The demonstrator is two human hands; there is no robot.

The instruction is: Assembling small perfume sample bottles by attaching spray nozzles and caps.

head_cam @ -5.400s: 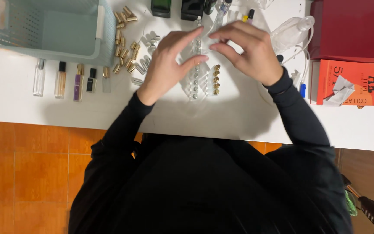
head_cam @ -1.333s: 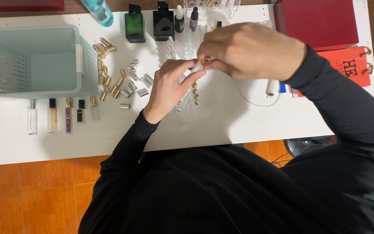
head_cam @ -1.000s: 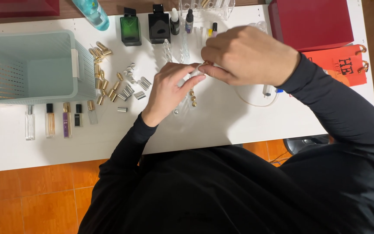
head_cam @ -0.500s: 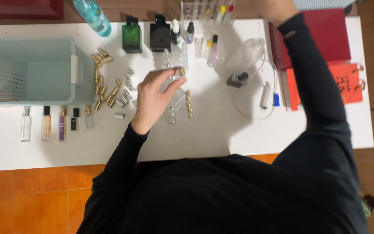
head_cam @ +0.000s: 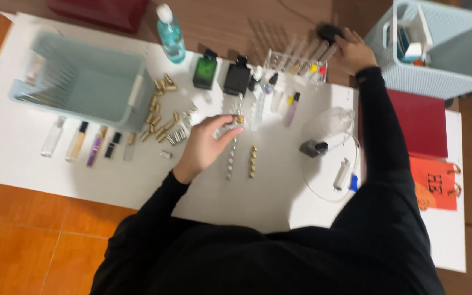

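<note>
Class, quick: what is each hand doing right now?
Left hand: closed on a small glass vial with a gold cap.
Right hand: reaching across the table, on a dark object; grip cannot be told.

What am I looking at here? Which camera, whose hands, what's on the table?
One camera, worn on a person's head, looks down at their own two bare hands over a white table. The left hand holds a small clear vial with a gold cap. The right hand reaches to the far edge and touches a dark object, too blurred to identify. On the table: a pale blue basket, loose gold caps, a row of small filled vials, a green bottle and a black bottle.
</note>
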